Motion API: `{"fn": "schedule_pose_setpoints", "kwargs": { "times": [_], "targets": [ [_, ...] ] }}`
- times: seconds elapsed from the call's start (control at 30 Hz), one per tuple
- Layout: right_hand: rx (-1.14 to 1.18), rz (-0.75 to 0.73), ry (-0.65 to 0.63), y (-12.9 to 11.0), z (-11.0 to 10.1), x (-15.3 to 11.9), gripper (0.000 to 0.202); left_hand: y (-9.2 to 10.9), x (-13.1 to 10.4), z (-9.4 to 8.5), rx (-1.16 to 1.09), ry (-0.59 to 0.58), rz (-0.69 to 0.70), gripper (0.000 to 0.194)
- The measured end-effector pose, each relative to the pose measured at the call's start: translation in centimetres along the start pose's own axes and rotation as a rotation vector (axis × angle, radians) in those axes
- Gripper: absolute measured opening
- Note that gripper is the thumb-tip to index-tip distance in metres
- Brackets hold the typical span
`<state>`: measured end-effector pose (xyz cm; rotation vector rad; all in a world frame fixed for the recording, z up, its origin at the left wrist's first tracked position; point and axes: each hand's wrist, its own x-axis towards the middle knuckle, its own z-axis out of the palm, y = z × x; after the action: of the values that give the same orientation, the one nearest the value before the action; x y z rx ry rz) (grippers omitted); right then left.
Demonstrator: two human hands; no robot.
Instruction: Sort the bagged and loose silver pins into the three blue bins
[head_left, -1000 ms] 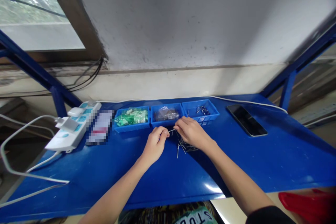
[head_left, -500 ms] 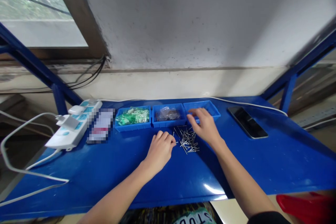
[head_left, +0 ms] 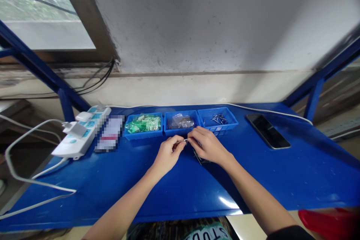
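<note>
A thin metal rod [head_left: 182,141] spans the gap between my two hands over the blue table. My left hand [head_left: 168,150] pinches its left part, and the fingertips of my right hand [head_left: 206,144] are closed at its right end. Beneath my right hand lies a pile of metal rods [head_left: 198,157], largely hidden by it. Behind the hands stand three blue bins in a row: the left bin [head_left: 144,135] holds green packets, the middle bin [head_left: 180,132] clear plastic bags over brown pieces, the right bin [head_left: 232,123] several metal rods.
A black phone [head_left: 267,131] lies at the right. On the left are a white power strip [head_left: 84,135] with plugs and cables, and a pixelated flat item [head_left: 110,133]. Blue frame posts [head_left: 66,105] rise at the sides; a wall [head_left: 197,26] stands behind.
My right hand has come down and left from the right bin to meet my left hand at a rod. My left hand has moved slightly up, and the rods in the right bin are now visible.
</note>
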<state>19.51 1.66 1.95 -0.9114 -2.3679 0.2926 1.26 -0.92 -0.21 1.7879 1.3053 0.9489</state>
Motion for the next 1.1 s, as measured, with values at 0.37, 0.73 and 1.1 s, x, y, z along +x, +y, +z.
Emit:
{"fn": "schedule_pose_setpoints", "kwargs": {
  "times": [0.37, 0.73, 1.1],
  "targets": [
    [0.034, 0.015, -0.036, -0.4, -0.3, 0.0, 0.016, 0.3, -0.1, 0.1, 0.003, 0.105, 0.078, 0.013],
    [0.080, 0.014, -0.018, -0.5, -0.3, 0.1, 0.014, 0.1, 0.1, -0.2, 0.094, 0.076, 0.148, 0.017],
    [-0.289, 0.364, 0.443, 6.0, -3.6, -1.9, 0.009, -1.0, 0.8, 2.4, 0.712, 0.051, 0.087, 0.011]
  ]
}}
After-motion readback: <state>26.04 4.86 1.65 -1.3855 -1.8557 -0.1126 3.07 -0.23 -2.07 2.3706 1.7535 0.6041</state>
